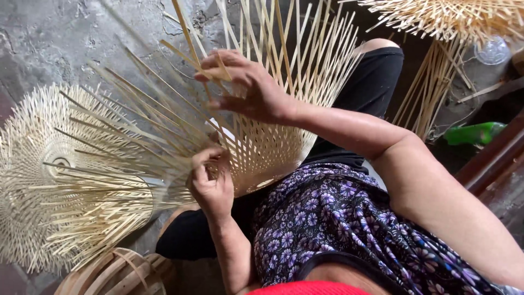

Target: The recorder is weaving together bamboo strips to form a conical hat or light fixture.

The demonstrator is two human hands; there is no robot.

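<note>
Pinching a thin bamboo strip [188,41], the fingers [218,60] of the right hand [251,87] are closing around it near the top of the half-woven bamboo piece [267,147]. The left hand [210,183] is sitting lower, its fingers [203,158] curling shut on a bundle of loose strips at the woven edge, just beside the dense lattice.

The half-woven bamboo piece is resting on the person's lap, against the black trouser leg [365,87], its woven part pointing toward the body and its free strips fanning up and to the left. Both hands are touching it.

Around it:
- floral purple blouse [338,218], worn by the person, filling the lower middle.
- finished woven frame [33,164], pale, lying on the grey concrete floor [49,38] at left, partly under the fanning strips.
- round wooden mould [114,273], at the lower left edge.
- another woven frame [453,19], at the top right.
- bundle of spare strips [431,93], leaning below that frame.
- green plastic bottle [475,133], lying at right.
- clear round lid [493,51], near the top right corner.
</note>
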